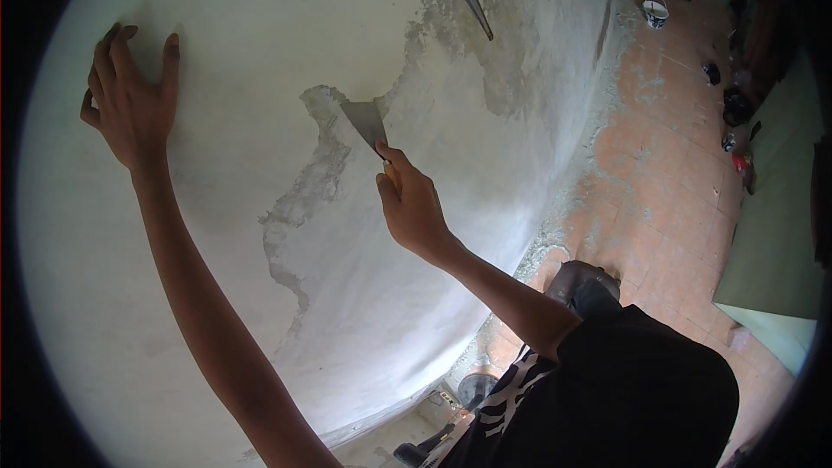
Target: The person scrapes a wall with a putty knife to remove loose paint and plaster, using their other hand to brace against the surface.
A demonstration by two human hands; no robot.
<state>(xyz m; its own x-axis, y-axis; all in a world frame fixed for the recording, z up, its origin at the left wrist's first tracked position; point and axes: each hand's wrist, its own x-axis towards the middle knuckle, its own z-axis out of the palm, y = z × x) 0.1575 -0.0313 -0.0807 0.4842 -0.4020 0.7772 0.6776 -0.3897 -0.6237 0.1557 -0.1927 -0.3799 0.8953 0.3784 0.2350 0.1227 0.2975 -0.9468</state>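
Against the wall (pixel 260 43), my left hand (pixel 130 100) is pressing flat with fingers spread wide. My right hand (pixel 409 204) is gripping the scraper (pixel 366 121), its blade lying on the ragged edge of the peeling plaster (pixel 316 178) between both hands.

One head-worn camera faces the wall (pixel 260 35) closely, angled down floorward.

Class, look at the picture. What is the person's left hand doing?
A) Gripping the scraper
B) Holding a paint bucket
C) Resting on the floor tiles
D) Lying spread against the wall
D: the left hand lies with its fingers spread on the wall, holding nothing, while the right hand grips the scraper, whose blade meets the peeling plaster.
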